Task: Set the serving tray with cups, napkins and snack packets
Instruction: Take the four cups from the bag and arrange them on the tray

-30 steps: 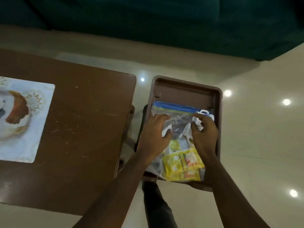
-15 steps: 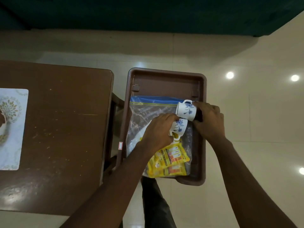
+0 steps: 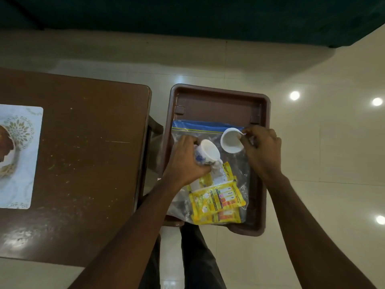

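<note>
Two white cups are held above the zip bag [image 3: 208,132] in the brown serving tray [image 3: 220,97], centre of frame, likely so each can be stood upright. Left cup [image 3: 208,152] is gripped by the left hand [image 3: 185,161], tilted; right cup [image 3: 231,140] is pinched by the right hand [image 3: 260,149]. Yellow snack packets [image 3: 216,201] lie bagged below. Table [image 3: 83,142] at left.

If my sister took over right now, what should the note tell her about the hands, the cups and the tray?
Left hand: grip shut on the tilted blue-patterned cup.
Right hand: grip pinching the second white cup at its rim or handle, mouth up.
Both cups are over the clear zip bag, which lies in the brown serving tray.
Yellow snack packets are inside the bag.
Done: cups in hand, out of the bag.
Left: set the cups on the tray, take out packets, add napkins (none clearly visible).
</note>
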